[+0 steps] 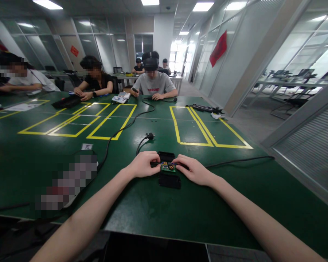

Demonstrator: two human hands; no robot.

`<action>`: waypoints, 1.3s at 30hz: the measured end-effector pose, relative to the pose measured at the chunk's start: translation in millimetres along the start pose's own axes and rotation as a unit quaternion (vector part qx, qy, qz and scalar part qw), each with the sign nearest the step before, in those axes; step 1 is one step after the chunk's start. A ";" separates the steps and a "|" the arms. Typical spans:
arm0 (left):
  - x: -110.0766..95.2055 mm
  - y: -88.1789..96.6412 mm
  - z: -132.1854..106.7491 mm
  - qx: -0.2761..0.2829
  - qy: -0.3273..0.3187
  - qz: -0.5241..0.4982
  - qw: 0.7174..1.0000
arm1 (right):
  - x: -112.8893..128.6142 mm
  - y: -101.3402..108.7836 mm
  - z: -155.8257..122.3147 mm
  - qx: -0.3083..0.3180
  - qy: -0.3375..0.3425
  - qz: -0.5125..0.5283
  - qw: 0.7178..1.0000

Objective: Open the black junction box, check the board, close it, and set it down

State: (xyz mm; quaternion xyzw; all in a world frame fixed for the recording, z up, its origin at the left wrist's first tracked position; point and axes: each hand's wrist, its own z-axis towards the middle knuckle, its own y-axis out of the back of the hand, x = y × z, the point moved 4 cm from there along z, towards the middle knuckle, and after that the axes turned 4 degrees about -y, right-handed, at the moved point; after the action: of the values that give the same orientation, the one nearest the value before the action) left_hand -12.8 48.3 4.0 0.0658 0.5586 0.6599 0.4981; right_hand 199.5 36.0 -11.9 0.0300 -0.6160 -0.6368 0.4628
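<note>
A small green circuit board (168,167) with coloured wires and orange ring-shaped parts lies between my two hands. My left hand (145,164) is closed in a pinch at its left end, with a black cord between thumb and fingers. At the opposite end my right hand (194,169) pinches a dark cable beside the board; its fingertips partly cover that edge. One black plastic casing half (169,181) lies just in front of the board. Behind it is another black casing half (166,155), partly hidden by my fingers. A black power plug (150,136) rests farther back on its cord.
A power strip, blurred (71,182), lies at left on the green table (142,211); its black cable (117,131) crosses toward the far side. Another cable (240,160) runs right. Yellow tape rectangles, a folded black stand (207,108) and several seated people are beyond.
</note>
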 end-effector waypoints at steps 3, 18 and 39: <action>-1.4 1.2 0.0 -0.005 0.023 -0.075 0.997 | 4.3 4.6 -1.3 0.004 -0.004 0.039 0.999; -4.5 -7.9 -13.5 0.228 0.130 -0.324 0.909 | 24.7 5.2 -11.7 0.118 -0.035 0.175 0.977; -8.6 -7.0 -9.6 0.165 0.096 -0.156 0.969 | 11.2 6.0 -7.7 0.082 -0.064 0.144 0.984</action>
State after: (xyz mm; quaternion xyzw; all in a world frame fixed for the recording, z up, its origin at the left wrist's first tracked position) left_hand -10.7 34.7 -1.1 -0.0050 0.7085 0.4757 0.5212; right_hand 201.1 24.2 -2.9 -0.0616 -0.6924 -0.5117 0.5050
